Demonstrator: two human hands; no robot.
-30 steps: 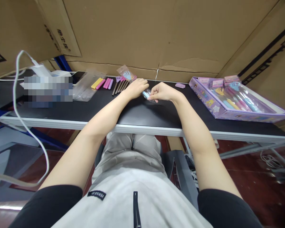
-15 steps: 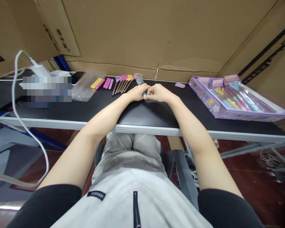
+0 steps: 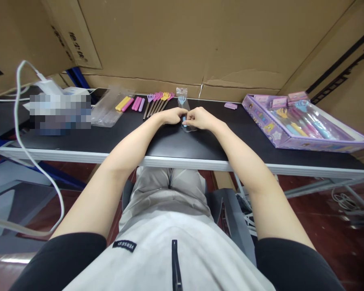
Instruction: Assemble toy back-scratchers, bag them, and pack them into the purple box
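Note:
A blue back scratcher lies in a clear plastic bag on the black tabletop, its claw head pointing away from me. My left hand has bent fingers across the bagged scratcher's middle, partly hiding it. From the other side, my right hand pinches at the blue handle near its lower end. Just left of my hands, several loose back scratchers with purple, pink and yellow claws lie side by side. Beyond them are yellow, pink and purple handle grips.
Empty clear bags lie at left, near a white charger with its cable and a blurred item. A purple display box with bagged scratchers stands at right. One small purple piece rests near the cardboard wall.
My hands have drawn slightly apart, exposing more of the blue handle and the bag. The view has shifted a little.

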